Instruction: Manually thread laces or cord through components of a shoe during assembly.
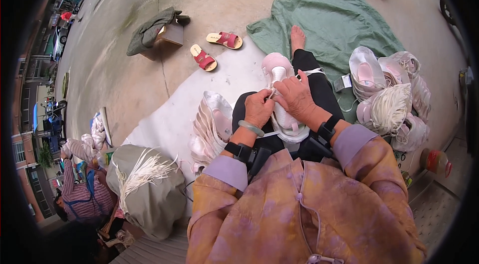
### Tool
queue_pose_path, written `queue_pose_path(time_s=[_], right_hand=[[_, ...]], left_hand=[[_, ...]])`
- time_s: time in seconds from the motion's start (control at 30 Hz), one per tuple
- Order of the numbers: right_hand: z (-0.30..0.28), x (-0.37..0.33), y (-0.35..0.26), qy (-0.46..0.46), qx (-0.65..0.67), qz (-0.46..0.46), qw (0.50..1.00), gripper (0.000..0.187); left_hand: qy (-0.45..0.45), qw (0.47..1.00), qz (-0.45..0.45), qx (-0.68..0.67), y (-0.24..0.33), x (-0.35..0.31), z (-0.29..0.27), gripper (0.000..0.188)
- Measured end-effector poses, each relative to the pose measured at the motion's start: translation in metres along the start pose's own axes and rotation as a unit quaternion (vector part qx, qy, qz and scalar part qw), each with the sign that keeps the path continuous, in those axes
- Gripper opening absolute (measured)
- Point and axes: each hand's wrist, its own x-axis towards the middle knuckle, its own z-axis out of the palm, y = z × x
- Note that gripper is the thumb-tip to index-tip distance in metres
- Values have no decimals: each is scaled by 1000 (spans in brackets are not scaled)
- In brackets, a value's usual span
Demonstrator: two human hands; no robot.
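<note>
A pink and white sneaker [277, 64] rests on my lap, its toe pointing away from me. My left hand [259, 109] is closed in a pinch on a thin white shoelace [271, 94] over the shoe's lacing area. From the other side my right hand [296, 97] bends over the shoe's tongue, fingertips closed at the same lace and one finger raised. The fingers partly cover the eyelets. A stack of nested pale pink shoe uppers [209, 117] leans by my left thigh. Beyond my right leg lie more pink and white shoes [366, 72] and a bundle of white laces [391, 109].
Another bundle of white laces [142, 174] lies on a grey-green covered seat [164, 201] at left. Red slippers [203, 58] and a small stool draped with dark cloth [154, 32] stand ahead. A green cloth [329, 19] spreads under my bare foot. A bottle [435, 161] is at right.
</note>
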Motion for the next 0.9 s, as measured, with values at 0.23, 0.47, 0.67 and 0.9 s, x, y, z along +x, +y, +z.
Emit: queue_pose_path(time_s=[0.23,0.47,0.67,0.9], right_hand=[[-3,7,-13,-54,-135,-53,988,10],[-43,-14,-14,-88,-93,-17,992,7],[-130,-175,95,-74,-120,115,983,9],[-164,-290,146,-160,-122,312,929,13]], left_hand=[[-17,998,-20,-53,1,-3,0,21],[55,998,36,10,-6,-9,13,20],[56,996,-4,73,6,-20,11,29],[-7,998,-4,58,10,-11,-4,42]])
